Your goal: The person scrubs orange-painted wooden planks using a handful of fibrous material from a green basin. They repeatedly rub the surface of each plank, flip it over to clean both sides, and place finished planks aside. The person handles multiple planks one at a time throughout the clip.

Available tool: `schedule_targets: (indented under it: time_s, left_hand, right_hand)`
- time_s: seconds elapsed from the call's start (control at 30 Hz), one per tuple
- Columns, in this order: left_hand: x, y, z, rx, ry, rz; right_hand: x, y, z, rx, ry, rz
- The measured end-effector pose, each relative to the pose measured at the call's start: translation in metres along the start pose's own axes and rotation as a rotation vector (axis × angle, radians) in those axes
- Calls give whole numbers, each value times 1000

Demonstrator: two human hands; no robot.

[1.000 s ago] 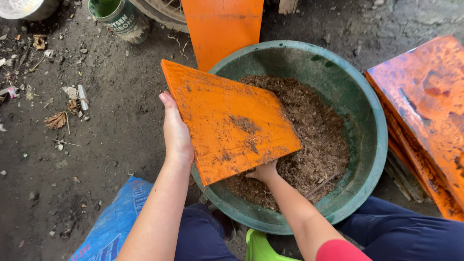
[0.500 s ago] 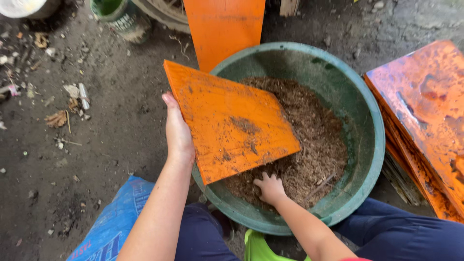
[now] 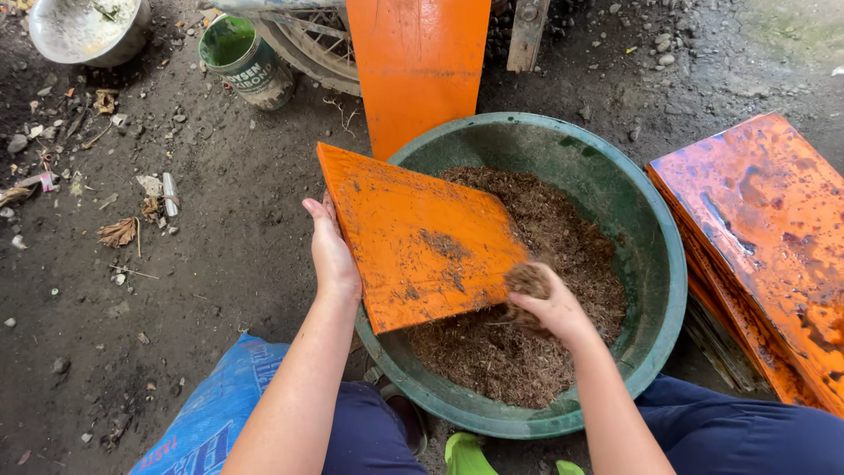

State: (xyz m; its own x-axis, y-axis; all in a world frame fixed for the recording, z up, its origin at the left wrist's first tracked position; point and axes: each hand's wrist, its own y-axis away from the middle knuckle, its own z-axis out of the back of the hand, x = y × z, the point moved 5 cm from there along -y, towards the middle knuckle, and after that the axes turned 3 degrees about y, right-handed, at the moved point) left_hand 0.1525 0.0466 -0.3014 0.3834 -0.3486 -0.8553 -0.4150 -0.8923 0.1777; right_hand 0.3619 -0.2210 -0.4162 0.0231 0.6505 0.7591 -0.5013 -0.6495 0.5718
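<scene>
The orange board covers most of the left hand's fingers and a chunk of the brown fibre in the green basin. Orange stack runs off the right edge, metal bowl is cropped top-left. Right hand hides part of its clump.

Orange board covers basin left half; right half open.

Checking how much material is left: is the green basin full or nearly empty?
Partly full. Brown fibrous material covers the bottom of the green basin, but its inner wall shows bare well below the rim.
</scene>
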Motion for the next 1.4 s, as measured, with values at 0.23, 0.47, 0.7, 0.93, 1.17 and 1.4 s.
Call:
schedule_targets:
  time_s: [0.23, 0.47, 0.7, 0.93, 1.17, 1.4]
  left_hand:
    - [-4, -1, -13, 12, 8, -15]
    - [-6, -16, -9, -28, -103, -25]
    - [-8, -26, 3, -41, -121, 21]
    - [-12, -26, 6, -66, -171, 21]
    - [-9, -18, -9, 16, -165, -27]
    - [-9, -24, 6, -160, -385, 16]
  right_hand:
    - [117, 25, -98, -111, 213, 516]
    - [224, -42, -138, -162, 99, 1014]
    - [281, -145, -166, -230, 146, 1018]
    - [272, -128, -178, -278, 172, 940]
    - [233, -169, -145, -398, 149, 896]
    - [57, -280, -73, -403, 309, 203]
